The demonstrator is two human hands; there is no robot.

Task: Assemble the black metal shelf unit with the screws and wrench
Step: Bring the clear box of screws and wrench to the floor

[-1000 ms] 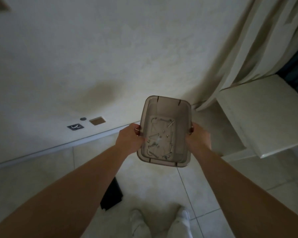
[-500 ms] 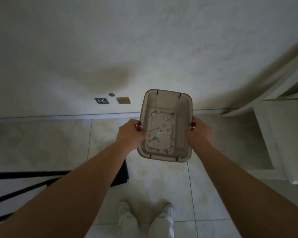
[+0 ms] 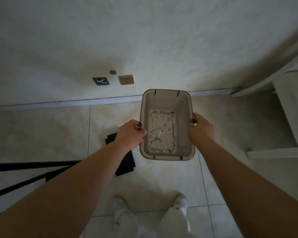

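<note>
At 8 o'clock, along the left edge, black metal bars (image 3: 24, 176) of the shelf unit lie on the tiled floor (image 3: 41, 134), and a flat black panel (image 3: 124, 162) lies just right of them, partly hidden under the left forearm. Near the centre, the left hand (image 3: 130, 133) grips the left rim of a translucent plastic bin (image 3: 186, 127), fingers curled over the edge. The bin is held level above the floor at about 12 o'clock from the white shoes (image 3: 181, 201). On its bottom lie loose screws (image 3: 156, 140), scattered, with a small flat wrench (image 3: 159, 133) among them. At 3 o'clock from the bin the right hand (image 3: 200, 129) holds the right rim the same way, thumb over the lip. Further right, at 2 o'clock, pale furniture (image 3: 286, 107) stands against the wall.

The step in hand looks like bringing the hardware to the shelf parts; no fastening has begun. The next move probably calls for setting the bin down beside the black parts, kept level so the screws do not slide out, then freeing a hand for the wrench.

Compared with half a second ago, the view has swung left: more of the black bars and panel show, and the grip on the bin is unchanged.
</note>
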